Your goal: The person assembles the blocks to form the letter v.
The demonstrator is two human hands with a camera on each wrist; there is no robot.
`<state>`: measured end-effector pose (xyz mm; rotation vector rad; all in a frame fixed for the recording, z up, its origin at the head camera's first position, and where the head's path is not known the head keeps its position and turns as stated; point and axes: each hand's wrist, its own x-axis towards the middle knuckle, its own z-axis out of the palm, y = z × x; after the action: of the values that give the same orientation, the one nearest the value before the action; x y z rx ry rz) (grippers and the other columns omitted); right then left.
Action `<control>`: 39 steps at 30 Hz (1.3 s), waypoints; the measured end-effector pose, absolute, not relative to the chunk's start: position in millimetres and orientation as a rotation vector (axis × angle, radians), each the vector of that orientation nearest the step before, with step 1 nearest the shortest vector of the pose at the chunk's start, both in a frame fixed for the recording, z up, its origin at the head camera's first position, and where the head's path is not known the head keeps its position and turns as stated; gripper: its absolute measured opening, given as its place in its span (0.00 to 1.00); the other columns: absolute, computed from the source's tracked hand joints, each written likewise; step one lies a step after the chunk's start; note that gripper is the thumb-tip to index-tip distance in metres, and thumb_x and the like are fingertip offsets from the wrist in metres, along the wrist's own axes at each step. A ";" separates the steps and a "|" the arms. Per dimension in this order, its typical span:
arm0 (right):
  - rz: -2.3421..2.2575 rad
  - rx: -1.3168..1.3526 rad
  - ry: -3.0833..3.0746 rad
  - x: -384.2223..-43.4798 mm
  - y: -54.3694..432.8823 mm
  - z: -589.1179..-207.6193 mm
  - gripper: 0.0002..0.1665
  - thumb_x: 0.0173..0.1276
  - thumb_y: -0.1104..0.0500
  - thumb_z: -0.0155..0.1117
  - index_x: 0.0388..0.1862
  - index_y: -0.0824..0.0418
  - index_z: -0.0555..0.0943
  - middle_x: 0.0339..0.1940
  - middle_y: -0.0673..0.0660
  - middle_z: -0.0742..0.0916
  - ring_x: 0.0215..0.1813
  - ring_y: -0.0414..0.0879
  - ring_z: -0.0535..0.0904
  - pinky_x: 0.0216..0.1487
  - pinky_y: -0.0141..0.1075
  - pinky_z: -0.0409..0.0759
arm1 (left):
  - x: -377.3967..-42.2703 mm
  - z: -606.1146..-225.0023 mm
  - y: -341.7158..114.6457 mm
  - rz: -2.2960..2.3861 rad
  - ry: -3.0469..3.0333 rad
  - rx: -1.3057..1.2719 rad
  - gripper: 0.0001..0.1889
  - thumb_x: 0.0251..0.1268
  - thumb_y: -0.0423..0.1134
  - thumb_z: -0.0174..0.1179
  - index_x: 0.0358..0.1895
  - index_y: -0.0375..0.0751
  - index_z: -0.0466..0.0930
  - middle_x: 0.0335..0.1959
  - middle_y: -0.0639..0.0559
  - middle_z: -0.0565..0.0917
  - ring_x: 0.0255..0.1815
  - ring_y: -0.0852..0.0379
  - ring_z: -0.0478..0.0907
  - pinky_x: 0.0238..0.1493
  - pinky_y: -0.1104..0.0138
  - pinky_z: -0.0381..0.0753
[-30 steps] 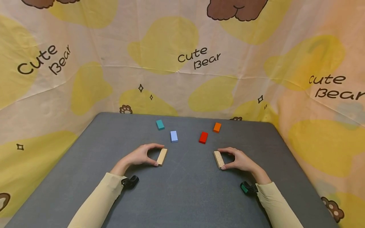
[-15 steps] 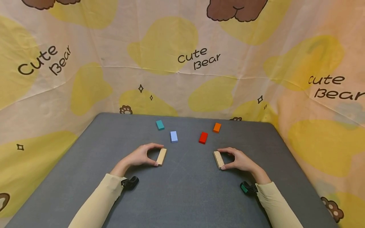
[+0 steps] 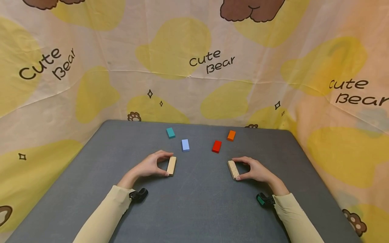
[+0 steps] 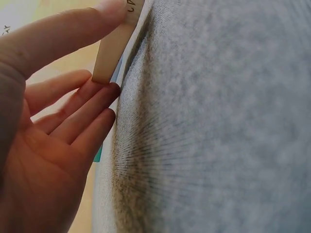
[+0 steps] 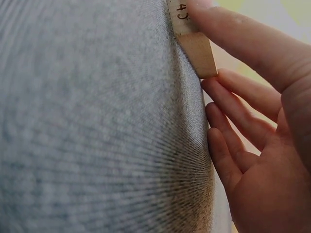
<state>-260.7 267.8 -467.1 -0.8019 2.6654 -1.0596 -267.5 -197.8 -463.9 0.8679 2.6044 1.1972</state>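
My left hand pinches a light wooden block by its two ends, thumb at the near end and fingers at the far end. On the other side, my right hand holds a similar wooden block the same way, its far end leaning toward the left. Both blocks stay close to the grey tabletop, with a gap between them. In the left wrist view dark marks show near the thumb on the left block. The right wrist view shows handwritten "45" on the end of the right block.
Beyond the hands, a light blue block and a teal block lie on the left. A red block and an orange block lie on the right. Behind the grey table hangs a printed cloth.
The left hand has turned its wooden block slightly, its far end shifting a little left and away so it stands straighter. The right hand and its block look unmoved.
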 end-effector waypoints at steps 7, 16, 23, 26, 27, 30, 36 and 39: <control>-1.066 -0.800 2.658 -260.6 267.6 -468.6 0.46 0.48 0.44 0.76 0.66 0.54 0.72 0.64 0.54 0.76 0.65 0.52 0.69 0.64 0.53 0.66 | -264.5 -464.0 -197.1 1.227 2.616 0.861 0.41 0.42 0.47 0.76 0.64 0.43 0.71 0.59 0.53 0.74 0.61 0.52 0.73 0.62 0.51 0.67; -1.076 -0.779 2.658 -258.2 268.1 -466.6 0.45 0.49 0.46 0.77 0.66 0.55 0.72 0.64 0.55 0.76 0.65 0.53 0.69 0.64 0.54 0.66 | -259.1 -463.4 -193.9 1.249 2.664 0.869 0.38 0.39 0.47 0.78 0.60 0.44 0.75 0.54 0.50 0.75 0.58 0.51 0.75 0.61 0.53 0.70; -1.061 -0.780 2.655 -258.4 268.0 -466.2 0.46 0.49 0.46 0.77 0.66 0.54 0.71 0.64 0.53 0.76 0.65 0.51 0.69 0.64 0.54 0.65 | -256.6 -461.7 -190.9 1.256 2.698 0.811 0.38 0.36 0.49 0.79 0.57 0.44 0.75 0.51 0.50 0.75 0.54 0.51 0.75 0.61 0.52 0.70; -1.064 -0.782 2.653 -258.5 267.9 -466.2 0.45 0.49 0.46 0.77 0.66 0.54 0.71 0.64 0.54 0.76 0.64 0.51 0.69 0.64 0.54 0.65 | -255.6 -460.9 -189.9 1.247 2.716 0.798 0.38 0.35 0.49 0.79 0.56 0.43 0.75 0.50 0.50 0.76 0.53 0.51 0.75 0.60 0.52 0.70; -1.065 -0.783 2.651 -258.5 267.8 -466.1 0.45 0.49 0.46 0.77 0.66 0.54 0.71 0.64 0.54 0.76 0.65 0.51 0.69 0.64 0.54 0.65 | -255.4 -461.0 -189.8 1.237 2.725 0.796 0.39 0.35 0.50 0.79 0.56 0.43 0.75 0.50 0.50 0.76 0.53 0.52 0.75 0.60 0.52 0.70; -1.070 -0.785 2.646 -258.5 267.5 -465.8 0.45 0.49 0.46 0.77 0.66 0.54 0.71 0.64 0.54 0.76 0.65 0.52 0.69 0.64 0.54 0.65 | -254.4 -460.6 -189.3 1.219 2.739 0.787 0.39 0.35 0.51 0.79 0.56 0.44 0.75 0.50 0.51 0.76 0.52 0.52 0.75 0.59 0.52 0.70; -1.074 -0.791 2.645 -259.4 267.8 -466.3 0.45 0.49 0.46 0.76 0.66 0.54 0.71 0.64 0.54 0.76 0.65 0.52 0.69 0.64 0.55 0.65 | -252.2 -459.3 -187.3 1.210 2.739 0.781 0.39 0.35 0.53 0.78 0.55 0.44 0.74 0.49 0.51 0.76 0.51 0.53 0.75 0.58 0.53 0.71; -1.086 -0.796 2.639 -259.5 267.7 -466.1 0.44 0.49 0.46 0.76 0.66 0.54 0.71 0.64 0.55 0.76 0.65 0.53 0.69 0.64 0.55 0.64 | -251.1 -458.4 -186.3 1.207 2.739 0.768 0.39 0.35 0.54 0.78 0.55 0.44 0.74 0.48 0.51 0.77 0.50 0.54 0.75 0.57 0.52 0.71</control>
<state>-259.5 267.7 -466.1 -0.7962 2.6386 -1.0861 -251.1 -186.3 -458.4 0.7678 2.7395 1.2075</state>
